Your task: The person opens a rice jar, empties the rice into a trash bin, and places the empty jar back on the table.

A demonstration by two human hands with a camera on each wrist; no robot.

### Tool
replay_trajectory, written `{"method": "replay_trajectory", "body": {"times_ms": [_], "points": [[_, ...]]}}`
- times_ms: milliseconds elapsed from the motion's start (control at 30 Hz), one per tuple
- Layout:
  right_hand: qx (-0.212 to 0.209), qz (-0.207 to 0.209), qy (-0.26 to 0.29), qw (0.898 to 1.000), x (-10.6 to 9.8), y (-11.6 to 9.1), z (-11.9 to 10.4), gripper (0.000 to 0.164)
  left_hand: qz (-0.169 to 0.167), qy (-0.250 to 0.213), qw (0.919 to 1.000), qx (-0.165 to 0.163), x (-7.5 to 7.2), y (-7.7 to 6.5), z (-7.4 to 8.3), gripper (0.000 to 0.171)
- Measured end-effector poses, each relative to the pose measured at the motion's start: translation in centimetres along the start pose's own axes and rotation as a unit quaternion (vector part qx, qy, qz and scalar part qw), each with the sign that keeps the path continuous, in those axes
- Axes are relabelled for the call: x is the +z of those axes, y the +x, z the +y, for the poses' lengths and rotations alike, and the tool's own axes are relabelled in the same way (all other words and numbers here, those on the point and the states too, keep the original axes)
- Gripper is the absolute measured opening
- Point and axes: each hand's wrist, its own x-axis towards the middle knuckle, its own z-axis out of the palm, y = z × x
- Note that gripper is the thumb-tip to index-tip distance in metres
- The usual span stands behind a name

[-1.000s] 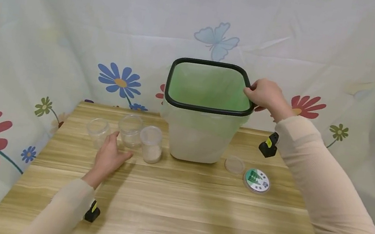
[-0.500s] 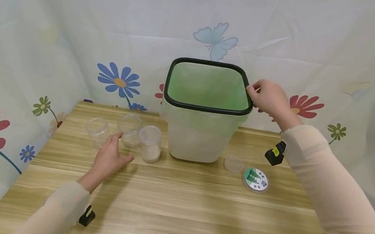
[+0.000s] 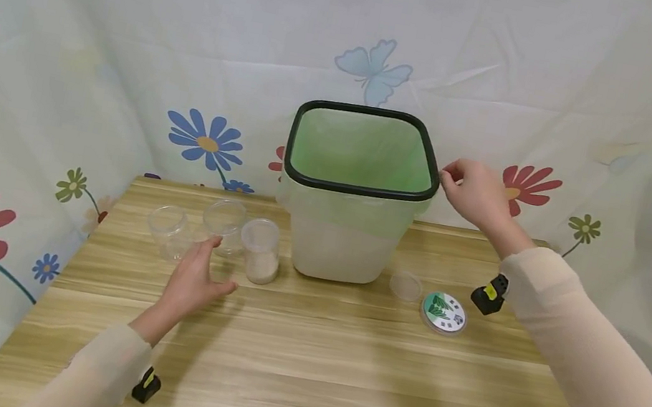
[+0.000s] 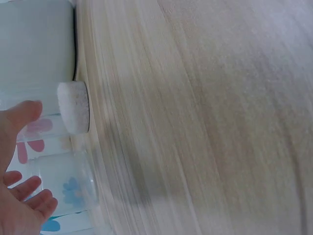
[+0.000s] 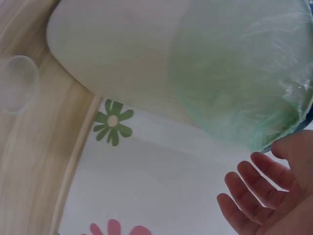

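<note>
Left hand (image 3: 193, 288) nearest us: fingers spread, holding nothing, just beside clear jars (image 3: 225, 216); white filling (image 3: 260, 267) in one hard to make out. Beyond, bin (image 3: 335, 252) upright on counter (image 3: 300, 388), green liner (image 5: 234, 83) overhanging outside below black rim (image 3: 361, 190). Right hand (image 3: 477, 192) just right of rim: fingers loosely bent, gripping nothing; contact unclear. We'd smooth liner evenly, press rim all round. Bin's inside bottom hidden.

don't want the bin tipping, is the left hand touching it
Apart: the head view plainly shows tabletop between the left hand and the bin.
</note>
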Motion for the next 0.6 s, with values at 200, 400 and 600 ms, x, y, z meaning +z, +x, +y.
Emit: {"method": "replay_trajectory", "body": {"times_ms": [200,400,600], "points": [[-0.008,0.034,0.013,0.999,1.2,-1.1,1.1,0.029,-0.016,-0.006,0.9998,0.009,0.3,-0.1,-0.1,0.091],[0.000,0.035,0.026,0.999,2.2,-2.2,1.7,0.028,-0.035,-0.029,0.9988,0.018,0.7,0.0,-0.2,0.092],[-0.009,0.007,0.039,0.999,3.5,-3.2,2.5,0.028,-0.040,-0.046,0.9975,0.037,1.4,-0.1,-0.5,0.091]]}}
